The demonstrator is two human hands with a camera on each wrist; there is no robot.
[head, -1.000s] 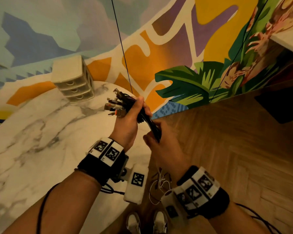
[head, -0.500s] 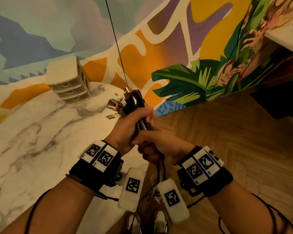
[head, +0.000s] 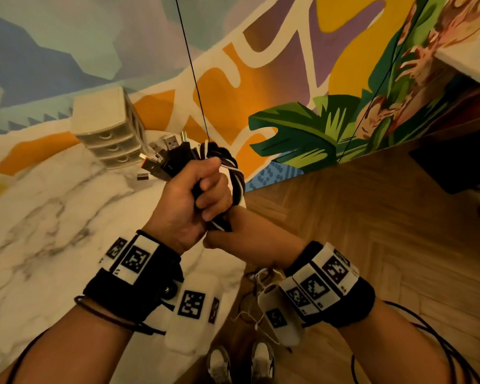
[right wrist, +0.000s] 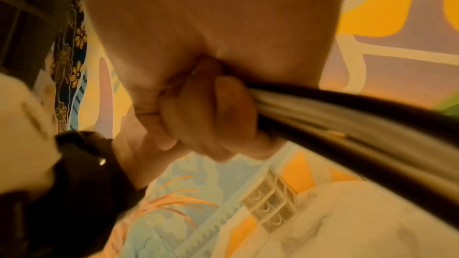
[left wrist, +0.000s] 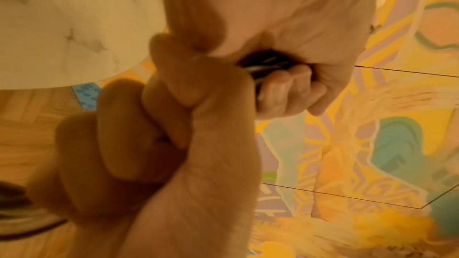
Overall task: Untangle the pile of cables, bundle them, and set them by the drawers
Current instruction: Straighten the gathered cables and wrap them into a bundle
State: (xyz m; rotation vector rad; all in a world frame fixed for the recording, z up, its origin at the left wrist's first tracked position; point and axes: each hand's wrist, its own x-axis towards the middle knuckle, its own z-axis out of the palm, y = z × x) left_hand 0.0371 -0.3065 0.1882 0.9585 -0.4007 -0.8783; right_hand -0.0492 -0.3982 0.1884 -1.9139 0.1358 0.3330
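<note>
**Cable bundle: gathered, not yet set down**

Marble-topped bench against a painted mural wall, herringbone wood floor to the right.

- Item: cables, black with some white strands, gathered into one hank with looped lengths at the top; USB plugs fan out toward the wall. Held in the air over the bench's far edge, not resting on it.
- Left hand: fingers clenched round the middle of the hank.
- Right hand: just below the left and touching it, fingers curled round the trailing strands.
- Drawers: small three-tier unit standing at the back of the bench, near the plugs but apart from them.
- One loose plug lies on the bench by the drawers; whether it belongs to the hank cannot be told.

Status, as judged: untangling looks done, bundling nearly so. No tie is visible. Placement beside the drawers remains.
</note>
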